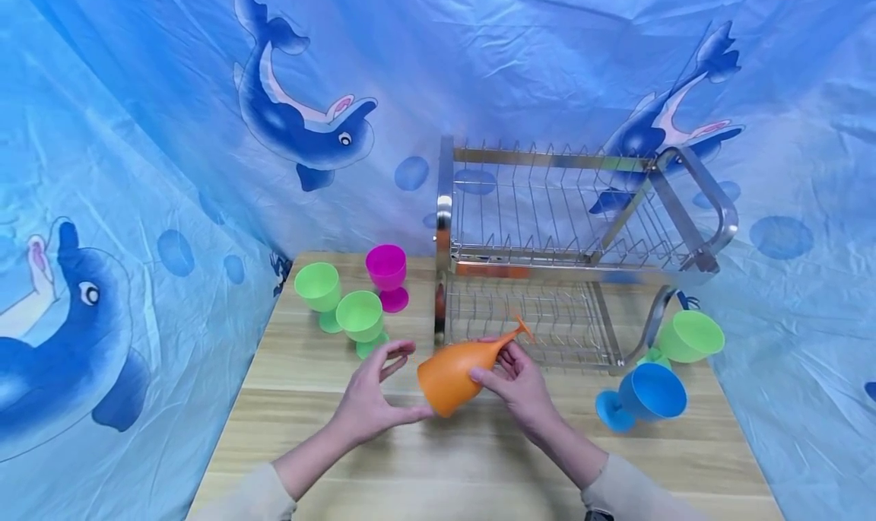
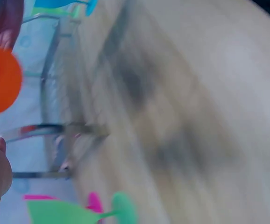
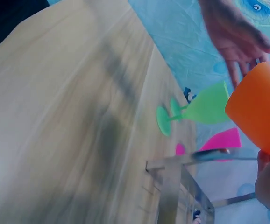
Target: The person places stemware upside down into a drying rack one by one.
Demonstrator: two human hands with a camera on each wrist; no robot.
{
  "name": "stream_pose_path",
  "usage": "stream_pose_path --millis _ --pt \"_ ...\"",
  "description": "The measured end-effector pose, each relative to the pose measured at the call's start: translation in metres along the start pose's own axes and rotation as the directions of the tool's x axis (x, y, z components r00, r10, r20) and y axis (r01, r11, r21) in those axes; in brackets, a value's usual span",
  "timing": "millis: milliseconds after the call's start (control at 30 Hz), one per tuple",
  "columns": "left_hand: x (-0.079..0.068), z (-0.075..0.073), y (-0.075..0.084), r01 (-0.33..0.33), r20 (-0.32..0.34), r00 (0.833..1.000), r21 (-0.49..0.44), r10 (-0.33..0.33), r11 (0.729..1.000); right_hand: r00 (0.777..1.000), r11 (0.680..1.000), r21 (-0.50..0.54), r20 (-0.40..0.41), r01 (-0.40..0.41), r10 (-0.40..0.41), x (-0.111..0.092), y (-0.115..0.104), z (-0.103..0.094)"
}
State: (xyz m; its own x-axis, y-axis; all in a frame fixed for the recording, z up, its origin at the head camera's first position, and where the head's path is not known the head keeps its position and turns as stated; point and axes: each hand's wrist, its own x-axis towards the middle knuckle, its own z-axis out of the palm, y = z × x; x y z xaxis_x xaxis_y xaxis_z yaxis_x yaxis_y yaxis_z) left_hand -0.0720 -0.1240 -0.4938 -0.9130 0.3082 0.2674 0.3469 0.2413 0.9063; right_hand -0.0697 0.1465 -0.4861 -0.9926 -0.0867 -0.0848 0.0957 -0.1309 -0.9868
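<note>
Right hand (image 1: 524, 390) gripping orange goblet (image 1: 452, 375), tilted, fingers partly hidden

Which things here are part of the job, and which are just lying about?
Part of the job:
- orange cup, tilted in the right hand
- left hand, near its rim

Lying about, untouched (rack and cups may belong too):
- dish rack
- pink cup
- blue cup
- three green cups
- dolphin curtain, backdrop only
</note>
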Motion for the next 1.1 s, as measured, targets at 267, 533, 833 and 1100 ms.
stream_pose_path --millis 267,533,833,1100 --pt "0.068 -0.03 0.054 -0.071 -0.137 0.987 0.11 0.086 0.991 0.994 0.994 -0.034 0.038 0.107 -0.105 -0.007 -0.027 -0.026" --pt "0.141 -0.034 0.101 -0.002 -0.296 0.955 -0.057 -0.015 0.998 0.964 0.966 -0.036 0.081 0.256 -0.253 -0.02 -0.069 -0.042" --pt "0.174 -0.025 0.118 0.005 -0.331 0.943 -0.107 -0.04 0.994 0.923 0.927 -0.044 0.114 0.373 -0.367 -0.027 -0.117 -0.056" --pt "0.179 -0.021 0.12 0.017 -0.335 0.942 -0.068 -0.039 0.998 0.892 0.883 -0.125 0.088 0.451 -0.443 -0.018 -0.159 -0.075"
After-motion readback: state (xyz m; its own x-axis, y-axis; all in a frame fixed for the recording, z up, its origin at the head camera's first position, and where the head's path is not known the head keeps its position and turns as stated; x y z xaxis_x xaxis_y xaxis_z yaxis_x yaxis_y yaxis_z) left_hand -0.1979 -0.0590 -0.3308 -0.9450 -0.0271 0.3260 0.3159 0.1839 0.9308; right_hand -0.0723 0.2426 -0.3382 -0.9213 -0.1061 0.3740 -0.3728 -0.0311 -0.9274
